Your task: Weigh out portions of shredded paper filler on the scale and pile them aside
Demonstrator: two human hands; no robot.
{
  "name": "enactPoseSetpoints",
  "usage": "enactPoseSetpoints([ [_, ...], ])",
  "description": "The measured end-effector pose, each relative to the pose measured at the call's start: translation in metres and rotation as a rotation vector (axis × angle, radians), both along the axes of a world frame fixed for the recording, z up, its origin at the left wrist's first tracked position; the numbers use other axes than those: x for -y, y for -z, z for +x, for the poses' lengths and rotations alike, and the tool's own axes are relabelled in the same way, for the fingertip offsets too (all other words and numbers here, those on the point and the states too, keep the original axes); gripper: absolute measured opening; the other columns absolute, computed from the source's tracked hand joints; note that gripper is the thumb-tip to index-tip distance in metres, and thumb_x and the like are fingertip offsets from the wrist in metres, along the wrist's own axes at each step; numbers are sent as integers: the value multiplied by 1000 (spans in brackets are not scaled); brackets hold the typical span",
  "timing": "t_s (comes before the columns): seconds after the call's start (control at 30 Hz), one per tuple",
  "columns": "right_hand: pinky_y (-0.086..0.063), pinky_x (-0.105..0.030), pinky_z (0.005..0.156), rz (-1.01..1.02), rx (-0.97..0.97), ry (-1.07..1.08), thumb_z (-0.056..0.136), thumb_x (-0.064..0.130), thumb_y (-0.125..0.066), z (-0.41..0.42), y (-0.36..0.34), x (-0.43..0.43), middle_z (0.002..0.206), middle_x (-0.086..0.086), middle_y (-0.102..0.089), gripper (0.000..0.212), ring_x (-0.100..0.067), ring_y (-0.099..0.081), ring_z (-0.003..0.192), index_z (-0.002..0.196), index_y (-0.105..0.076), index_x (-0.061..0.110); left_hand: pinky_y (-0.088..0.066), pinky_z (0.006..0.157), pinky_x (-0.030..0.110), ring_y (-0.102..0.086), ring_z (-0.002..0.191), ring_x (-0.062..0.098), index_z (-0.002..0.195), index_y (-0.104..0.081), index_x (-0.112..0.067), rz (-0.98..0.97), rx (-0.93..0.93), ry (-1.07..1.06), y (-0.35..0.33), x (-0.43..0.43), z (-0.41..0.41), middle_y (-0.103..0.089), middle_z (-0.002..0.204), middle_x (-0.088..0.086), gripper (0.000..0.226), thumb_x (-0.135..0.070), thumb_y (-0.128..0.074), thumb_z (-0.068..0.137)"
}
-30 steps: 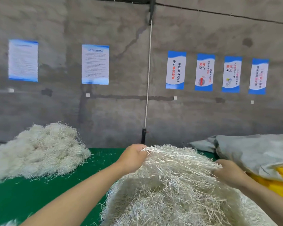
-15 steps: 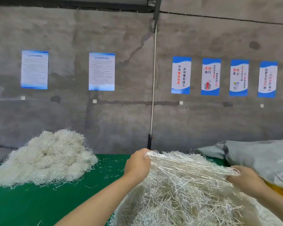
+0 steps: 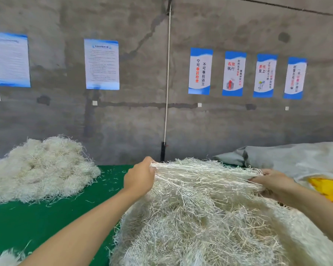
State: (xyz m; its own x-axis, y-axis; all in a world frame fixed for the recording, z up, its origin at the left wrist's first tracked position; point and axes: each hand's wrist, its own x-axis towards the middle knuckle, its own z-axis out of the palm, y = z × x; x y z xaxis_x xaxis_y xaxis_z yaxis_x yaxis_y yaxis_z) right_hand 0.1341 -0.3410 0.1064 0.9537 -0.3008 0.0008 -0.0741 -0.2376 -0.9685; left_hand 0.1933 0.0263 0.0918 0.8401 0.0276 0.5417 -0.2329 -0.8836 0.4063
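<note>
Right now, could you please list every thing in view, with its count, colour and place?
front heap of shredded paper: one, off-white, bottom centre to right
stretched strands: one bundle, off-white, between both hands above that heap
side pile: one, off-white, left on the table
table: one, green top, loose shreds on it
sack: one, grey, far right
yellow material: one patch, at the sack's lower edge
text sheets: two, white-blue, wall left
narrow posters: four, blue-white, wall right
pole: one, white, upright against wall
left hand: grips the strands' left end
right hand: grips their right end
</note>
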Motion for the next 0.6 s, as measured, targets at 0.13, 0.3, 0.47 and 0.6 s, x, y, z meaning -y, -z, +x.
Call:
enactPoseSetpoints([
  [0.13, -61, -41, 77, 167, -20, -160, 78, 2, -76, -13, -3, -14, 109, -19, -66, 42, -28, -65, 82, 114, -56, -7, -40, 54, 27, -60, 63, 19, 118, -51, -9, -319, -205, 4, -2, -1, 6, -61, 85, 7, 26, -16, -36, 99],
  [0.3, -48, -39, 88, 135, 54, -239, 79, 23, -74, -21, 0, -29, 123, -1, -63, 43, -20, -59, 110, 121, -62, 23, -42, 48, 21, -59, 50, 12, 105, -60, -5, -894, -466, 211, -20, 4, -7, -64, 66, 3, 16, -16, -54, 96],
  [0.47, -42, -29, 90, -292, 476, 103, 86, 35, -70, -24, -2, -73, 134, 2, -55, 38, -8, -53, 108, 121, -55, 29, -43, 46, 24, -55, 57, 20, 106, -59, -9, -1067, -371, 427, -51, 27, -30, -68, 69, 10, 18, 1, -59, 91],
  [0.6, -34, -32, 108, -551, 290, -367, 65, 69, -79, -30, 8, -131, 147, 23, -28, 104, -1, -36, 128, 146, -21, 41, -52, 69, 33, -65, 73, 22, 119, -60, -14, -990, -409, 716, -68, 57, -55, -72, 90, 12, 34, 5, -57, 90],
])
